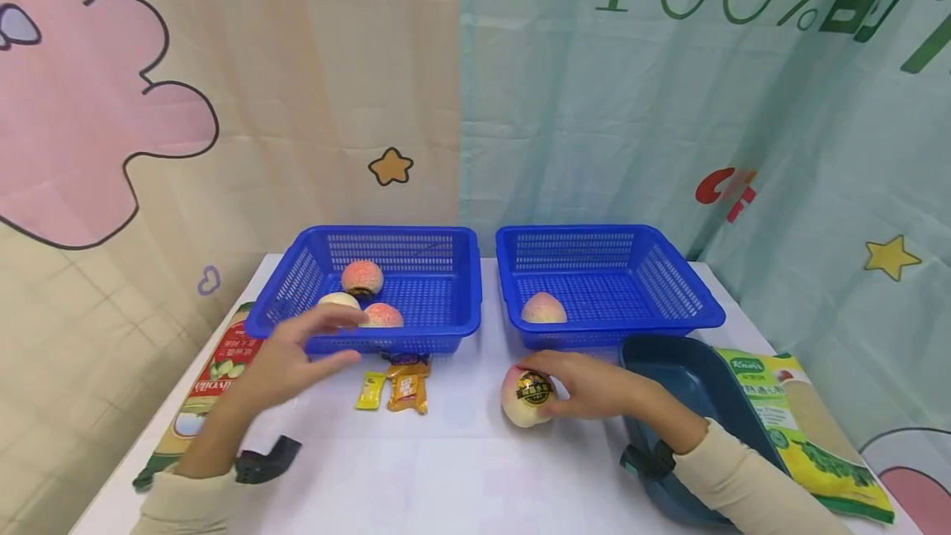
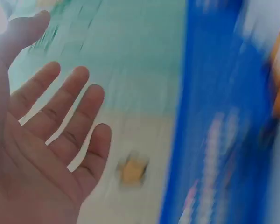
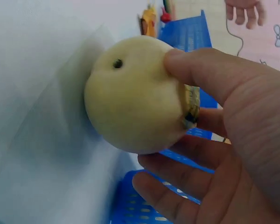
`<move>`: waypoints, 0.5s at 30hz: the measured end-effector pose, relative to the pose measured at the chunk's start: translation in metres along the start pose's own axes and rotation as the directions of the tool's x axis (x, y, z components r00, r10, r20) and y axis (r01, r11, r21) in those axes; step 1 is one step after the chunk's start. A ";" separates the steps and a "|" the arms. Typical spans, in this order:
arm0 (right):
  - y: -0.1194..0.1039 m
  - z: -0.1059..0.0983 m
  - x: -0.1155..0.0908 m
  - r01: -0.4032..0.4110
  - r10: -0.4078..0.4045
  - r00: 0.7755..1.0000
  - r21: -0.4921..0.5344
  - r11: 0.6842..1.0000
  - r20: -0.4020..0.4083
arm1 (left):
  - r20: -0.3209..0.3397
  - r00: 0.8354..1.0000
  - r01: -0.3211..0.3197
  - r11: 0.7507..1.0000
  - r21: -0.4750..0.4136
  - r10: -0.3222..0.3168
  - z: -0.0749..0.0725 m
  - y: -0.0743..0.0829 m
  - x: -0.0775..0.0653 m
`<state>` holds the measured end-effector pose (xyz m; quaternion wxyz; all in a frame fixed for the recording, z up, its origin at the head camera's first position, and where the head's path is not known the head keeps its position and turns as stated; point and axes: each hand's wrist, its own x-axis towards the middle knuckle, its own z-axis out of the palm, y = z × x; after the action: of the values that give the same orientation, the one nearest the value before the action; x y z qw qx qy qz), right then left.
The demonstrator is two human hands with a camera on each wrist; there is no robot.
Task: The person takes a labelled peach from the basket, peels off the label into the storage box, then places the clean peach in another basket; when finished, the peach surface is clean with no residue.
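My right hand [image 1: 594, 385] grips a pale peach [image 1: 526, 403] with a black and gold label, just in front of the right blue basket [image 1: 612, 326]. In the right wrist view the thumb and fingers hold the peach [image 3: 130, 98] from one side, close to the white tabletop; whether it touches the table I cannot tell. My left hand [image 1: 286, 357] hovers at the near left side of the left blue basket [image 1: 438, 330], holding nothing. Its fingers [image 2: 70, 114] are spread and fairly straight in the left wrist view. One peach [image 1: 544, 309] lies in the right basket.
Several peaches [image 1: 362, 278] lie in the left basket. Small wrapped snacks [image 1: 407, 389] lie in front of it. A dark blue basin [image 1: 669, 366] stands at right, beside a yellow-green Knorr bag [image 1: 810, 436]. A red-green bag [image 1: 223, 366] lies along the left edge; a curtain [image 1: 475, 106] hangs behind.
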<state>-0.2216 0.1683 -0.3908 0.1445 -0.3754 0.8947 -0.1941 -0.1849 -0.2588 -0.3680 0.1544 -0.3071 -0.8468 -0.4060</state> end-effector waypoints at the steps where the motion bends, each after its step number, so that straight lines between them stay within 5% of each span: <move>1: 0.001 0.002 0.001 -0.002 0.002 1.000 0.006 1.000 -0.010 | 0.074 0.997 -0.024 0.998 -0.057 0.028 0.018 0.007 0.003; 5: 0.004 0.008 0.003 -0.013 0.015 0.999 0.047 0.999 -0.044 | 0.349 0.936 0.097 0.986 -0.134 -0.045 0.087 0.030 0.009; 9: 0.006 0.008 0.003 0.003 0.002 0.997 0.070 0.998 -0.071 | 0.430 0.888 0.207 0.976 -0.065 -0.160 0.134 0.040 0.019; 15: 0.006 0.006 0.004 0.063 -0.052 0.989 0.075 0.995 -0.138 | 0.384 0.914 0.139 0.990 0.004 -0.130 0.181 0.027 0.040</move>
<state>-0.2258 0.1683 -0.3992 0.0922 -0.3810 0.8828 -0.2587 -0.2005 -0.0885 -0.4443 -0.0458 -0.3233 -0.8748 -0.3579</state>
